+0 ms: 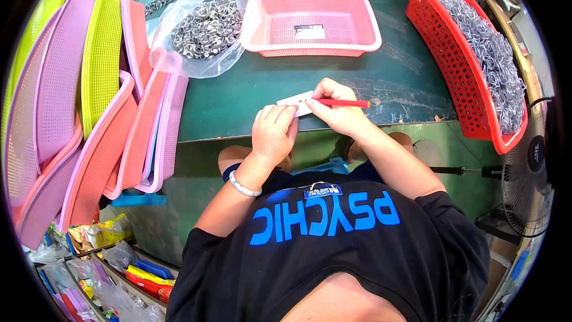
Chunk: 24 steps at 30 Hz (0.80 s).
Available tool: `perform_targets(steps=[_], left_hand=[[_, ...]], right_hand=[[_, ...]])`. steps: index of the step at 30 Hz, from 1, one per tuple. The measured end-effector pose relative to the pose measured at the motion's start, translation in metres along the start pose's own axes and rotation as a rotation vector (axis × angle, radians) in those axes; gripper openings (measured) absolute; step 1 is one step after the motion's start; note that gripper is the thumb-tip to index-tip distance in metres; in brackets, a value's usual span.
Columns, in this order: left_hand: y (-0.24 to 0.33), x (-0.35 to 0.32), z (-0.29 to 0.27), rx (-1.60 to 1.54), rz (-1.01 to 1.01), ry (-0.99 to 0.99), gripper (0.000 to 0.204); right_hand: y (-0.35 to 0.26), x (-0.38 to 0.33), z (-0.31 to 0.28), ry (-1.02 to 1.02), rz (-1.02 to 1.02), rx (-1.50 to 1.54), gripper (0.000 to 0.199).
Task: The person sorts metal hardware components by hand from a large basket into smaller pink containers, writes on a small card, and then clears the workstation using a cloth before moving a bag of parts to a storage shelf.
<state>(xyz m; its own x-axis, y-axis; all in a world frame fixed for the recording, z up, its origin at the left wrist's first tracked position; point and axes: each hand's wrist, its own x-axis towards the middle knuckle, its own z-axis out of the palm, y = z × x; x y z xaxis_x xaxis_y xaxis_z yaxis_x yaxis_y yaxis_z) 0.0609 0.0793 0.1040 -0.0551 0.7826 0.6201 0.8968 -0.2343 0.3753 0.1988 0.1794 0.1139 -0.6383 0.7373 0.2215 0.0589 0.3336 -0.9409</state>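
Observation:
A small white paper slip [288,101] lies near the front edge of the green table, between my two hands. My left hand [273,132] has its fingers curled together over the slip's near side, gripping it. In my right hand [341,109] is a red pencil [345,103], pinched by thumb and fingers. Its tip meets the slip, while the rear end points right. Part of the slip is hidden under my fingers.
Beyond my hands stands a pink plastic basket [313,52] with a label inside. To its left, a clear bag [170,62] holds metal rings. A red basket [444,65] of metal pieces is at the right. Stacked colored baskets [104,59] crowd the left; a fan [524,194] stands lower right.

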Motion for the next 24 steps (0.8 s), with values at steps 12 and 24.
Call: perform_targets(steps=[12,24], left_hand=[[-0.010,-0.005,0.003,-0.104,0.074,0.117,0.014],[-0.010,-0.006,0.002,-0.106,0.075,0.114,0.013]], right_hand=[[0.006,0.000,0.010,-0.034,-0.203,-0.180,0.013],[0.003,-0.002,0.003,-0.087,-0.194,-0.186,0.010]])
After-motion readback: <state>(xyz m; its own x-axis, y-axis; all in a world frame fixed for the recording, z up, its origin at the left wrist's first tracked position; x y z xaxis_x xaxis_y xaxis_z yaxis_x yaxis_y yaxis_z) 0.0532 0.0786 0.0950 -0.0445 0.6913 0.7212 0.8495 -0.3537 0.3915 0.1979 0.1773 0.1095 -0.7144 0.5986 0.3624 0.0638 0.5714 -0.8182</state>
